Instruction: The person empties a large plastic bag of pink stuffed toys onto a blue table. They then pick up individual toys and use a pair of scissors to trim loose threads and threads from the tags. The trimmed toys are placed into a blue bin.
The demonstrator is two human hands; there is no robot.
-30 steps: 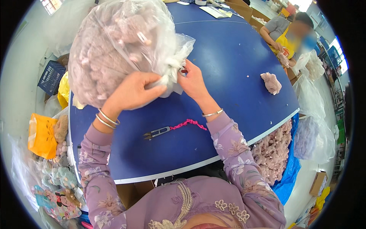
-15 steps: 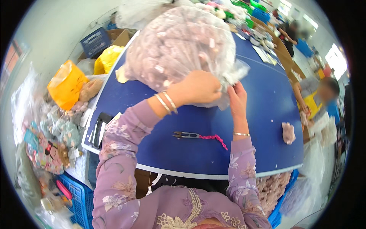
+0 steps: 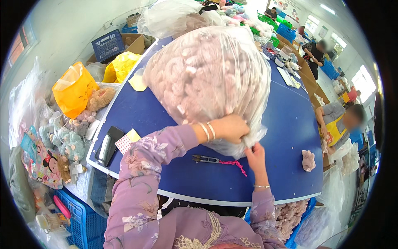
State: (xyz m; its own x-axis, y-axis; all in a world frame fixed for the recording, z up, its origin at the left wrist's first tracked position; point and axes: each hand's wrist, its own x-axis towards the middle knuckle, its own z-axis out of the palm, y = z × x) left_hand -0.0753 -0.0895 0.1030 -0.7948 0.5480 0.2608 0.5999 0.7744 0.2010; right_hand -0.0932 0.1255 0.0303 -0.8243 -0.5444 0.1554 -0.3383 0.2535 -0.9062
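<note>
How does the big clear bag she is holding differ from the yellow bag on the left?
The clear bag is far bigger, stuffed full of pinkish plush pieces, its mouth gathered in her left hand and right hand. The yellow bag is opaque, smaller, gapes open and stands untouched beside the blue table. Both are plastic.

A large bag (image 3: 207, 79) of thin, clear, glossy plastic film, crinkled and catching light, holds fuzzy pale-pink plush pieces. The table (image 3: 286, 124) top is smooth, matt blue. At the bag's six o'clock lie small snips (image 3: 206, 159) of dark, dull metal with a pink braided cord (image 3: 234, 164). At the table's four o'clock sits a fluffy pink plush piece (image 3: 308, 160). At nine o'clock, an orange bag (image 3: 74, 89) of shiny plastic. The person's sleeves are soft lilac floral cloth; thin bangles (image 3: 208, 131) gleam like metal.
</note>
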